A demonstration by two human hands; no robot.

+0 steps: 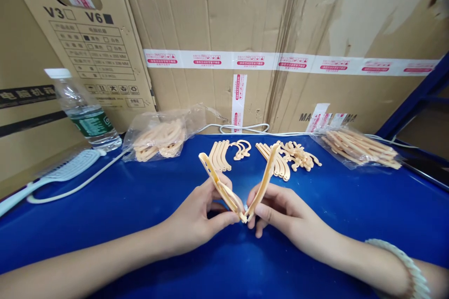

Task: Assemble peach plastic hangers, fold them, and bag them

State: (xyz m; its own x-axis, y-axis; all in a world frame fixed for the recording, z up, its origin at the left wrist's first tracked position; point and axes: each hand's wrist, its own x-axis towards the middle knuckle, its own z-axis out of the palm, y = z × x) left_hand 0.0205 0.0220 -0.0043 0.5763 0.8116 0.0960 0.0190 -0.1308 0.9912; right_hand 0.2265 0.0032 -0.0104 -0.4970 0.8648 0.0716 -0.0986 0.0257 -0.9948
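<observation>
My left hand (201, 215) grips a beige plastic hanger arm (210, 168), slotted and tilted up to the left, with a thinner curved piece lying along it. My right hand (277, 208) pinches a second, channelled hanger arm (267, 173) that leans up to the right. Their lower ends meet in a V between my fingertips; whether they are joined I cannot tell. Behind my hands lie a row of curved hanger arms (220, 155) and a few small hooks (242, 149). Another row of arms (280, 168) lies right of these, beside a pile of hooks (300, 155).
On the blue table (140, 271), clear bags of beige parts sit at back left (159, 138) and back right (359, 147). A water bottle (87, 117), a pale hairbrush (66, 168) and a white cable (87, 182) are at left. Cardboard boxes (196, 98) wall the back.
</observation>
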